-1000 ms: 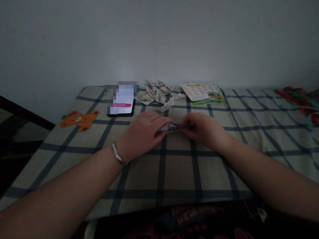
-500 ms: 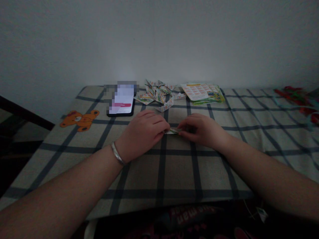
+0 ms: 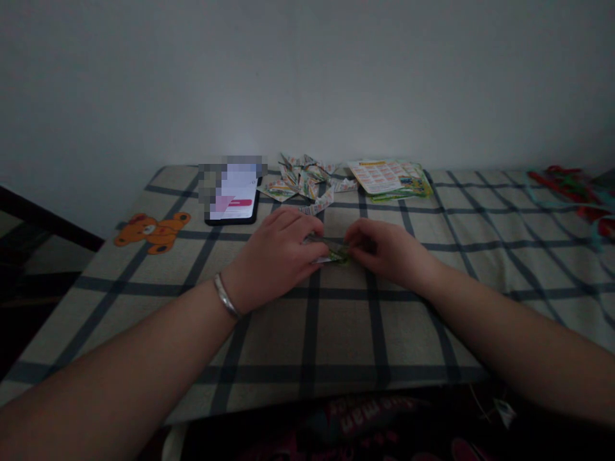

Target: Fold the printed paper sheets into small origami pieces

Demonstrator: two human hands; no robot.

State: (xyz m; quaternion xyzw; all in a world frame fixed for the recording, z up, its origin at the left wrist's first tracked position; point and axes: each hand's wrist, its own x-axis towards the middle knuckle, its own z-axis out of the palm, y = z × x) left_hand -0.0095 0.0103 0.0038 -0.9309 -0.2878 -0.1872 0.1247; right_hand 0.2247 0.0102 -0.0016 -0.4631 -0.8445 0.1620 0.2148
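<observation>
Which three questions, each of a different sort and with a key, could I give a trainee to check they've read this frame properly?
1. Fill in the blank: the silver bangle is on the person's ____ wrist.
2. True or false: the phone lies between the orange bear and the folded paper pieces.
3. Multiple choice: where is the small paper relative to the left hand and the right hand?
A. Beyond both, untouched
B. Between them, at their fingers
C. Under the right forearm

Key: 1. left; 2. true; 3. B
</observation>
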